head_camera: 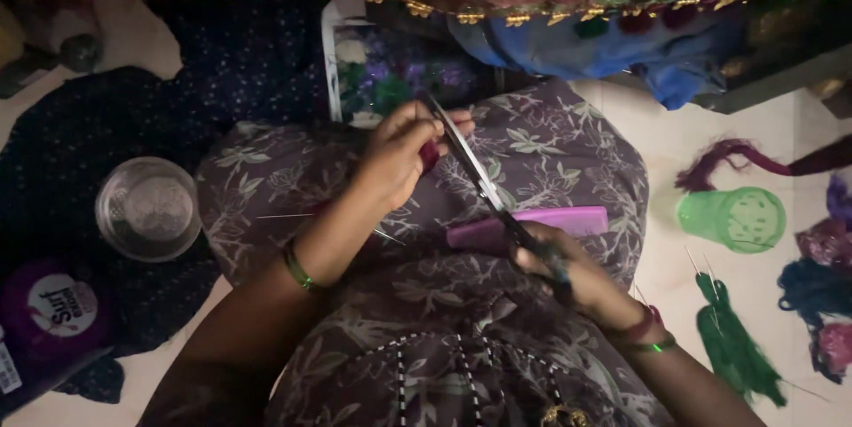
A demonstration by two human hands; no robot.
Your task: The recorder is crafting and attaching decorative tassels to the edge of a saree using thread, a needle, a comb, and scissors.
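Scissors point(475, 174) are held by the right hand point(568, 272), fingers closed through the handles near the lap; the blades run up and left, their tips meeting a small dark red tuft point(429, 154). The tuft is pinched between thumb and fingertips of the left hand point(399, 152), over the far middle of the floral-print lap point(550, 143). How far the blades are parted cannot be told in the dim light.

Risks, as judged:
- Blade tips lie very close to the left fingertips; a cut to the fingers could be caused by a small slip or closing too early.
- The tuft is small and could be dropped or cut unevenly if the pinch loosens.
- A pink comb point(532, 225) lies across the lap just under the blades and could be knocked off.
- Thin needles point(284, 216) rest on the lap near the left wrist; a prick is possible.

Containers:
- 1 clear round bowl point(148, 208) at left on dark cloth; contents cannot be made out, apparently nothing.
- 1 green cup point(735, 218) lying on its side on the floor at right; nothing seen inside. Loose tufts of thread point(821, 289) lie beside it, outside any container.
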